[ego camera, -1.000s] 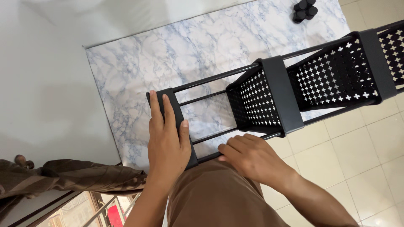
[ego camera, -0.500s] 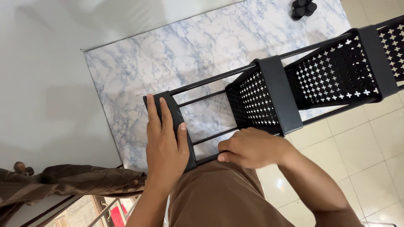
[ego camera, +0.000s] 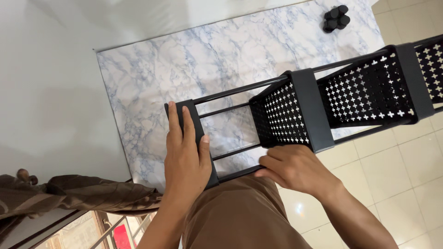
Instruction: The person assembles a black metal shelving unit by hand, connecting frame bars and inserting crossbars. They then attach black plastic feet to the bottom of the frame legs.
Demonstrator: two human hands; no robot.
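Black perforated rack [ego camera: 318,106] (tipped sideways) on marble mat [ego camera: 184,69]

My left hand [ego camera: 184,159] covers much of the black rack's [ego camera: 314,108] end bar — the rack's far baskets run off the right edge, and its underside stays hidden.

Bright, even daylight, soft shadows, slight floor glare, sharp focus throughout.
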